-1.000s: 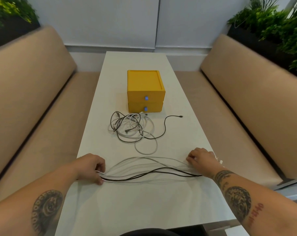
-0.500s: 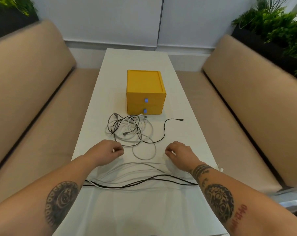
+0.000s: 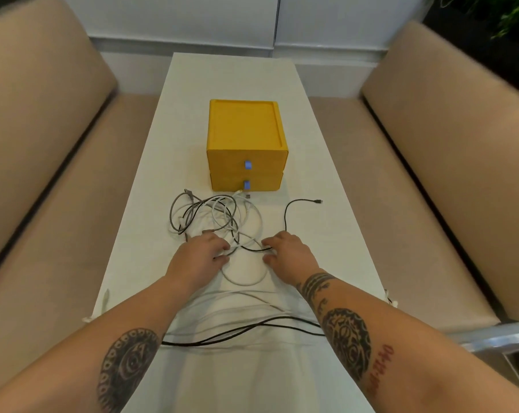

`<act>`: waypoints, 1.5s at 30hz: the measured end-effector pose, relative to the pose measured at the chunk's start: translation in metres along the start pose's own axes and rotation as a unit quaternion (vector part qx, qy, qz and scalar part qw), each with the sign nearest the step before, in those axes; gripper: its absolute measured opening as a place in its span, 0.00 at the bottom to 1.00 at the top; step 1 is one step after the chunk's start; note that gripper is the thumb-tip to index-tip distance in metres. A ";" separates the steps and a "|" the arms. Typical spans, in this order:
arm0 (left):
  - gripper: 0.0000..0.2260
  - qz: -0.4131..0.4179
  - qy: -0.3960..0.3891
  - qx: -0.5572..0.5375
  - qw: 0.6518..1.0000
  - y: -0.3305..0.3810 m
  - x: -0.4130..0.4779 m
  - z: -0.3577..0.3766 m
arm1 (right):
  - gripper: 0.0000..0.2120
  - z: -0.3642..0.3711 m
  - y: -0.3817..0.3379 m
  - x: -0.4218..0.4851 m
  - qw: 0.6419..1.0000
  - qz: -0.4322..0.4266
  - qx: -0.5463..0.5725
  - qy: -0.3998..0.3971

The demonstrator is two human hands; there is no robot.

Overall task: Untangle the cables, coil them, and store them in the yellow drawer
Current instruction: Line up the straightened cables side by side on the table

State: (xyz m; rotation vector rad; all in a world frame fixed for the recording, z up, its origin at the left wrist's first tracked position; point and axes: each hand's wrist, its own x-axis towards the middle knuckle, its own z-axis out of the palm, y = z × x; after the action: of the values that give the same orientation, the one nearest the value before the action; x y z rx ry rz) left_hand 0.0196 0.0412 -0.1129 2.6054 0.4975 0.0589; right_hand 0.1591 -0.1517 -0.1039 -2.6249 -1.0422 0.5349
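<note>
A loose tangle of white, grey and black cables [image 3: 213, 216] lies on the white table just in front of the yellow two-drawer box [image 3: 246, 138], whose drawers are both closed. My left hand [image 3: 200, 253] is at the tangle's near edge, with fingers and thumb closing on a white cable. My right hand [image 3: 289, 253] is beside it, and the black cable [image 3: 286, 216] runs in between its index finger and thumb. Several straightened cables [image 3: 237, 326] lie across the table under my forearms.
The narrow white table [image 3: 231, 76] runs away from me between two beige bench seats [image 3: 43, 144] [image 3: 461, 144]. Cable ends [image 3: 88, 318] hang over the table's left and right edges. The black cable's free plug [image 3: 318, 201] lies to the right of the box.
Both hands left the straightened cables near me and moved forward to the tangle in front of the box. The view tilted down and closer.
</note>
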 end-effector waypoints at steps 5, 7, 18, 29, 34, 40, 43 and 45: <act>0.08 0.020 0.022 0.031 0.999 -0.004 0.005 0.004 | 0.10 0.014 0.000 0.003 0.998 -0.020 -0.045 0.028; 0.07 0.013 0.019 0.022 1.000 -0.004 0.006 0.003 | 0.09 0.011 0.002 0.002 0.998 -0.042 -0.050 0.020; 0.05 -0.057 0.061 0.016 0.996 0.004 0.012 -0.016 | 0.13 -0.109 -0.060 -0.005 0.876 -0.041 0.416 0.240; 0.09 -0.127 0.087 -0.005 0.988 0.032 0.019 -0.068 | 0.10 -0.244 -0.165 -0.029 0.644 -0.183 0.703 0.239; 0.09 -0.162 0.077 -0.005 0.984 0.034 0.020 -0.090 | 0.10 -0.284 -0.183 -0.041 0.630 -0.226 0.709 0.222; 0.13 -0.138 0.086 -0.155 0.974 0.055 0.026 -0.123 | 0.10 -0.300 -0.179 -0.038 0.713 -0.224 0.604 0.278; 0.15 -0.077 0.127 -0.289 0.946 0.083 0.033 -0.146 | 0.10 -0.305 -0.179 -0.037 0.736 -0.233 0.572 0.277; 0.21 -0.028 0.113 -0.315 0.942 0.107 0.043 -0.162 | 0.11 -0.312 -0.183 -0.036 0.742 -0.243 0.563 0.272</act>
State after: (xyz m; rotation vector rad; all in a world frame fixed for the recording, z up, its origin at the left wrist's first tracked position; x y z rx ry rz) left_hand 0.0743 0.0428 0.0784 1.9620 0.5281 0.4302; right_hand 0.1590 -0.0817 0.2528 -1.2220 -0.7579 0.1326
